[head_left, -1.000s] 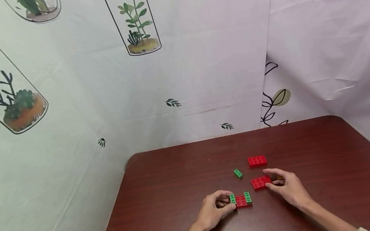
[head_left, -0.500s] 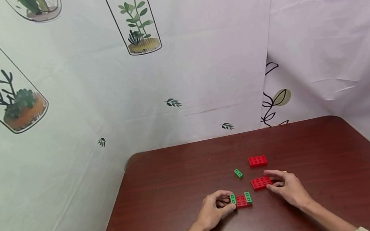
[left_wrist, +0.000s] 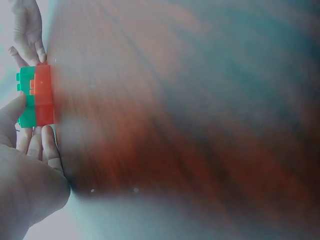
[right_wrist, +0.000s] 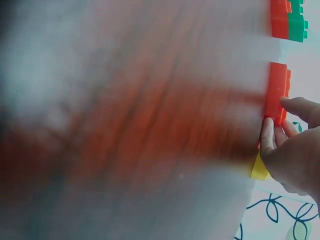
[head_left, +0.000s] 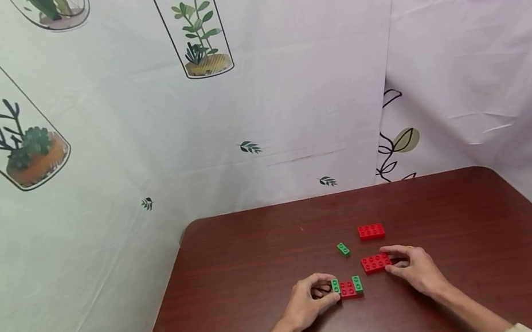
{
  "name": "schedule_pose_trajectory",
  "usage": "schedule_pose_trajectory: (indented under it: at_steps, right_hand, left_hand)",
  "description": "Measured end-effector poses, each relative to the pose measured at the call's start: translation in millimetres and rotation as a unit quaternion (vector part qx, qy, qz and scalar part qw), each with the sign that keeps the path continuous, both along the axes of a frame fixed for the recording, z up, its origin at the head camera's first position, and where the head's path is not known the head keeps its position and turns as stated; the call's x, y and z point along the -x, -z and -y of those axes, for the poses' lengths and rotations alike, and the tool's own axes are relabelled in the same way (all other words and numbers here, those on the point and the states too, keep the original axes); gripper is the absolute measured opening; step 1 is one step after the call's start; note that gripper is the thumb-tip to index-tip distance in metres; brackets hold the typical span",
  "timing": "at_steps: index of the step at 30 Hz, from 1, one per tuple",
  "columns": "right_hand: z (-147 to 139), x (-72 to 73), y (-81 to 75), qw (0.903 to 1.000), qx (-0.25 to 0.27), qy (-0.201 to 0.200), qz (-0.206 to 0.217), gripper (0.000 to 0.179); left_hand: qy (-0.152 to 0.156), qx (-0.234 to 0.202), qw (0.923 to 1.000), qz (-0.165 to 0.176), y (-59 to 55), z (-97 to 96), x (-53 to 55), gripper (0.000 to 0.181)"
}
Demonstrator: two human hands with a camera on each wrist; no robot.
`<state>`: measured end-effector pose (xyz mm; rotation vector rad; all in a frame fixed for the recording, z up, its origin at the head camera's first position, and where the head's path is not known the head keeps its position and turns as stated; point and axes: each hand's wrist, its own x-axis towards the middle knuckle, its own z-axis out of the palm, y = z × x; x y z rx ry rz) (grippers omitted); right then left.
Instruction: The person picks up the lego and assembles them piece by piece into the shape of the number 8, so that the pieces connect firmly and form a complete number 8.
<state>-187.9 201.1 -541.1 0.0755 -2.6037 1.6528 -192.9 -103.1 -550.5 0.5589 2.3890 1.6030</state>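
Note:
My left hand (head_left: 304,304) pinches the left end of a red building brick (head_left: 347,289), which has a small green brick (head_left: 357,284) on its right end and another green brick (head_left: 335,285) on its left. To the right, another red brick (head_left: 372,264) lies on the table, with its right end gripped between the thumb and fingers of my right hand (head_left: 421,271). Up close, the left wrist view shows the thumb against the green brick (left_wrist: 28,118). In the right wrist view, the thumb lies on the studded side of the red brick (right_wrist: 276,92).
Behind these lie a loose red brick (head_left: 371,232) and a small loose green brick (head_left: 343,249). Past my right hand sits a yellow piece (right_wrist: 259,169), hidden in the head view. The dark red-brown table (head_left: 258,248) ends at a patterned white cloth (head_left: 287,99).
Both hands stay almost still. My right fingers have shifted slightly, and the bit of yellow seen by them in the earlier head frames is now hidden there.

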Motion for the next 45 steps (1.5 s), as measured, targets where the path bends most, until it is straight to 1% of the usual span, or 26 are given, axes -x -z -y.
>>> schedule_pose_trajectory:
  at_steps: [10, 17, 25, 38, 45]
  right_hand:
    - [-1.8, 3.7, 0.9, 0.9999, -0.014, -0.006, 0.005, 0.041]
    - [-2.4, 4.8, 1.7, 0.9991, -0.041, -0.014, 0.004, 0.040]
    - [-2.6, 6.1, 0.7, 0.9982, -0.057, -0.017, 0.001, 0.037]
    - [-3.3, 4.6, -2.8, 0.9987, -0.047, -0.013, 0.012, 0.036]
    - [-1.1, 2.0, -5.2, 0.9992, -0.028, -0.019, 0.018, 0.035]
  left_hand:
    - [0.001, -0.001, 1.0000, 0.004, 0.6, -0.1, 0.3, 0.026]
    - [0.001, 0.001, 1.0000, -0.002, 0.2, -0.3, 0.4, 0.026]
    - [0.000, 0.003, 1.0000, -0.004, 0.3, -0.3, 0.5, 0.026]
    - [0.001, 0.003, 1.0000, -0.001, 0.1, -0.6, 0.3, 0.026]
    - [-0.001, 0.004, 1.0000, -0.002, 0.1, -0.5, 0.4, 0.026]
